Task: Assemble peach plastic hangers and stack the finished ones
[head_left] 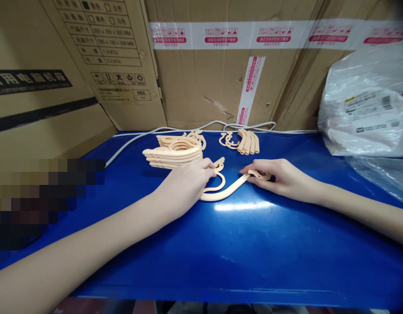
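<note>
My left hand (193, 179) is closed, its fingertips pinching a cream plastic hanger piece with a curved hook shape (219, 181). Below it a long curved hanger arm (226, 192) runs from under my left hand towards my right hand. My right hand (270, 174) is closed too, thumb and fingers gripping the far end of that arm, where a small wavy hanger piece (258, 174) shows against the palm. Whether these pieces are joined I cannot tell. Just behind my left hand lies a stack of cream hangers (172, 155), partly covered by the hand.
Loose hanger arms (249, 141) and hook pieces (227, 139) lie at the back of the blue table (221, 253). A white cable (132, 141) runs along the back edge. Cardboard boxes (201, 83) wall the back and left; a plastic bag (361, 113) stands at right.
</note>
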`<move>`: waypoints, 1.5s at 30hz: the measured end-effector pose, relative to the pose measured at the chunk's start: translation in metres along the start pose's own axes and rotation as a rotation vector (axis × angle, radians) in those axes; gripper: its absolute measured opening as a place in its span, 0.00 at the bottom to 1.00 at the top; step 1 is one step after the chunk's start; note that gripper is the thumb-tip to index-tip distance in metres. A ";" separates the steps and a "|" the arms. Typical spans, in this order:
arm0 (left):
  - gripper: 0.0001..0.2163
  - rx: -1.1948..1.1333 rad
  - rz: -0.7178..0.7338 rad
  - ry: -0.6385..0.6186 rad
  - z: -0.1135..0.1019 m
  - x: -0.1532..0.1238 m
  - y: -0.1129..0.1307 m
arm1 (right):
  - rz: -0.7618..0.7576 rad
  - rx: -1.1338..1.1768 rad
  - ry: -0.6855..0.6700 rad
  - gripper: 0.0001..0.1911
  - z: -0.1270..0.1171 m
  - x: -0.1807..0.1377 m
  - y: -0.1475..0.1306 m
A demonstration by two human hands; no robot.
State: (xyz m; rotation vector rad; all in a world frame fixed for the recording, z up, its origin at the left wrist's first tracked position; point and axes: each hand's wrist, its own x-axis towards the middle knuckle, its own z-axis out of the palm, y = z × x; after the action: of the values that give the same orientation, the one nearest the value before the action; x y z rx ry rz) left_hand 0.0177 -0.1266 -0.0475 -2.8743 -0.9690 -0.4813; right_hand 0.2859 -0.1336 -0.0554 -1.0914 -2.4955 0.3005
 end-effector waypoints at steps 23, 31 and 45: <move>0.10 -0.206 0.035 0.011 0.001 0.000 0.023 | 0.069 -0.154 0.016 0.20 0.004 -0.001 0.006; 0.07 -0.258 -0.001 -0.068 0.008 0.005 0.016 | 0.148 -0.122 -0.004 0.20 0.003 0.001 0.001; 0.07 -0.336 0.021 -0.074 0.007 0.006 0.016 | 0.130 -0.033 0.053 0.20 0.001 0.000 -0.009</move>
State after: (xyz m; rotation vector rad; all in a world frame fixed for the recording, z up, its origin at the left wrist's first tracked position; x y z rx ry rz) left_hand 0.0339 -0.1343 -0.0516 -3.2174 -0.9480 -0.5910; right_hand 0.2796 -0.1400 -0.0536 -1.2620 -2.3959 0.2645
